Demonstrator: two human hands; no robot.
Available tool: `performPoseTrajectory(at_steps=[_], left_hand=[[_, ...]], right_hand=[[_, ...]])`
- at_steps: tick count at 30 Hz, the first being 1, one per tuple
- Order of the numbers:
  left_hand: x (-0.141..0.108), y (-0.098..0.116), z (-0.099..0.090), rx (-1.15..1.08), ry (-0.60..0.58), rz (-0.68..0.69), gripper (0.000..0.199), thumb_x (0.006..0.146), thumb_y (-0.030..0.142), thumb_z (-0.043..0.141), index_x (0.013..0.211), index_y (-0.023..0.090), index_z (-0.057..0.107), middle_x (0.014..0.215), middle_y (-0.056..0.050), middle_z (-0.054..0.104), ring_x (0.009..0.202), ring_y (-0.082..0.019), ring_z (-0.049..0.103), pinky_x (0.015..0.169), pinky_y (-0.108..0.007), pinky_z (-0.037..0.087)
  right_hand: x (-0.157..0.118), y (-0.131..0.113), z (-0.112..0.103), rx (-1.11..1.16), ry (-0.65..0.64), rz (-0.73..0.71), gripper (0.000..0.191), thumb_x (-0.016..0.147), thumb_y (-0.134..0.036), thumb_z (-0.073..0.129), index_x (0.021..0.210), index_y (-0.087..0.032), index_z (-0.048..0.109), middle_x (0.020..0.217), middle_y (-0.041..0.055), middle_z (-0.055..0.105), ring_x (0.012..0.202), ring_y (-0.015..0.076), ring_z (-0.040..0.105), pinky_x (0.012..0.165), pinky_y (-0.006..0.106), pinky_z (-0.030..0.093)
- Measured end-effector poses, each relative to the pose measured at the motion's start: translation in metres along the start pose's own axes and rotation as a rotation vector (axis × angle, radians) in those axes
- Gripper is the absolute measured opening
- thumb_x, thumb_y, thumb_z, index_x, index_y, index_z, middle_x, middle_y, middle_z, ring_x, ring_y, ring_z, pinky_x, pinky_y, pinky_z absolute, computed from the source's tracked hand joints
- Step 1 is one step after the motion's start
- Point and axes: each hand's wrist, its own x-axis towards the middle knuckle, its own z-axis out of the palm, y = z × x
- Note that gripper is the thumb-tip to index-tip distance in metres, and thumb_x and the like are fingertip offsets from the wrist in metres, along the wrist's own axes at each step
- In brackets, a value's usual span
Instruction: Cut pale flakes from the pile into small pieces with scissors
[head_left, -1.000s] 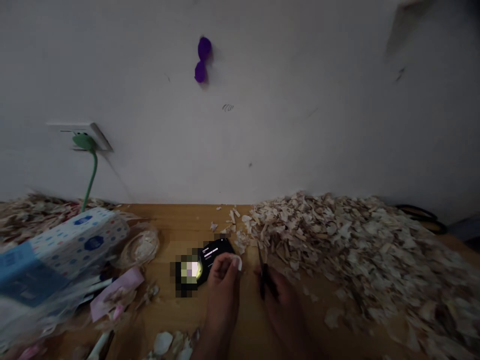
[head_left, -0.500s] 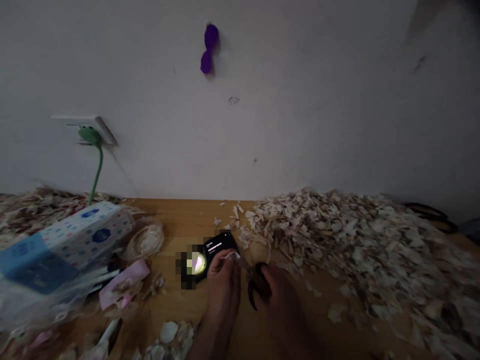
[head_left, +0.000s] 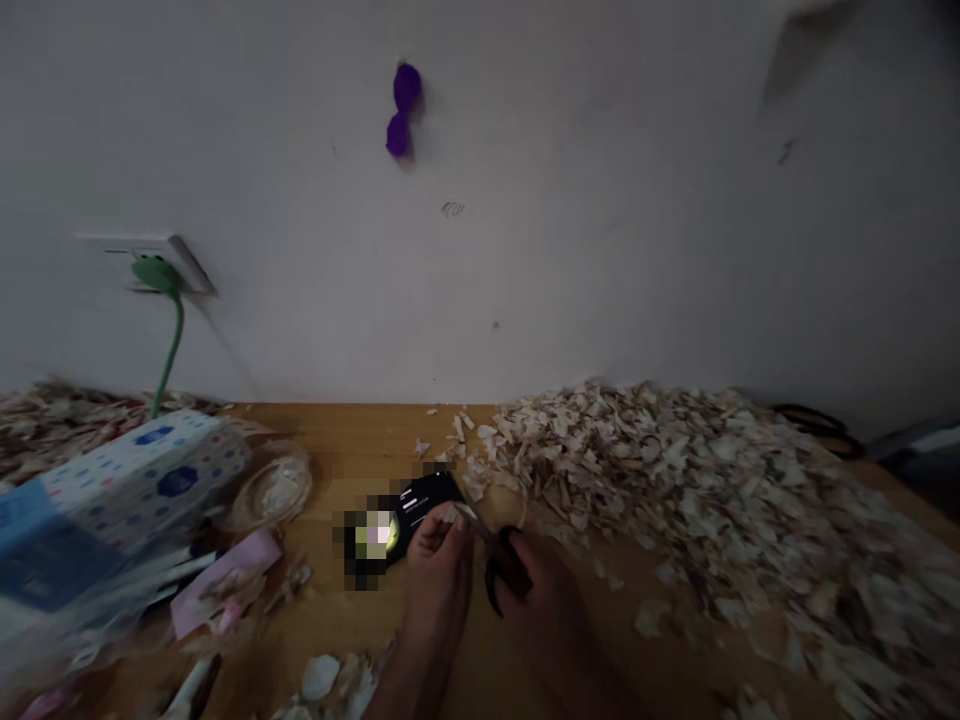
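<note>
A small white piece (head_left: 463, 511) is showing pale and thin, with a slightly curved edge, just above the fingertips of the person's left hand (head_left: 439, 562). It is sitting over the middle of a wooden worktop (head_left: 360, 430), beside the near edge of a black phone (head_left: 429, 502); it is too small and dim for me to make out its full outline. A pair of scissors with black looped handles (head_left: 492, 588) is pointing up and to the left, its greyish blades reaching toward the white piece. Whether metal and piece are touching, and how far apart the blades are standing, I cannot tell.

The left hand is curling nearly closed, thumb and forefinger pinching the piece. The right hand (head_left: 541, 600) is wrapping around the scissors' handles, its fingers bent and partly lost in shadow.

The phone is lying flat behind the left hand, its screen glowing with small white lettering, one end blurred into squares. To the right, a broad heap of pale, dry flakes (head_left: 645, 480) is spreading across the worktop and leaning against the grey wall (head_left: 600, 230). To the left, a blue-and-white dotted package (head_left: 169, 455) is lying near a pink strip (head_left: 225, 580).
</note>
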Motion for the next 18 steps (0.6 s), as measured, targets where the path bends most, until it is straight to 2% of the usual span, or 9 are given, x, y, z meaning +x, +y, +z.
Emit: performPoseTrajectory(at_steps=[10,18], left_hand=[[0.0021,0.0003,-0.0009,0.025,0.093,-0.021,0.027,0.055,0.024,0.086,0.073,0.016,0.068,0.069,0.001,0.067,0.063,-0.008,0.061,0.061,-0.017,0.050],[0.0032,0.0059,0.0028,0.077,0.152,-0.076,0.037,0.046,0.026,0.089,0.074,0.017,0.067,0.065,0.001,0.066,0.058,-0.009,0.061,0.056,-0.016,0.051]], right_hand=[[0.0040,-0.0042,-0.0007,0.023,-0.006,0.018,0.013,0.076,-0.019,0.055,0.088,-0.021,0.061,0.088,0.0054,0.065,0.082,0.0209,0.060,0.074,0.030,0.044],[0.0062,-0.0078,-0.0021,0.038,-0.053,0.087,0.019,0.068,-0.014,0.061,0.085,-0.022,0.060,0.088,0.0018,0.064,0.082,0.0182,0.058,0.074,0.027,0.041]])
